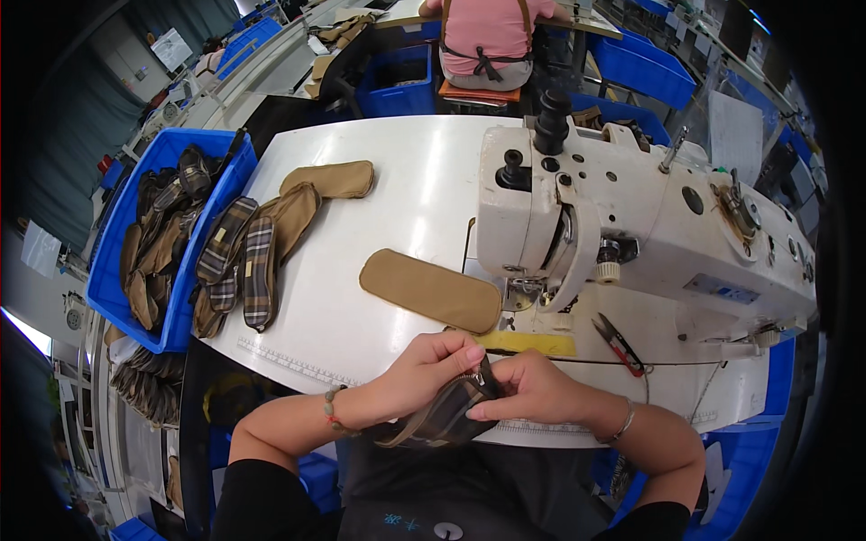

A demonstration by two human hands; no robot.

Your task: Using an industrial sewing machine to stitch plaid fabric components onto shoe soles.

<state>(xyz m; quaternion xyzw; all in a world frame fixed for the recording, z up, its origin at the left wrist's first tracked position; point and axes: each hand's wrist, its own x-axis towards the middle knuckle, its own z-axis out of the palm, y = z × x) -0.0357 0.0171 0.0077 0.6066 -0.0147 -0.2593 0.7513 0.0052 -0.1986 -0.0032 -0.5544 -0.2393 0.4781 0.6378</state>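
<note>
At the table's front edge I hold a dark plaid fabric pouch (437, 417) with a zipper along its upper edge. My left hand (422, 371) pinches the zipper end between thumb and fingers. Closed on the pouch's right side is my right hand (532, 389), its thumb lying over the fabric. A tan oval fabric panel (430, 290) lies flat just beyond my hands, its right end close to the needle area of the white sewing machine (631, 212). Between that panel and my right hand a yellow strip (528, 343) shows on the machine bed.
Plaid and tan pouches (260, 270) lie at the table's left, beside a blue bin (194, 298) full of similar pieces. Another tan panel (338, 179) rests farther back. Red-handled thread snips (619, 345) lie right of the needle. A person in pink (485, 36) sits beyond the table.
</note>
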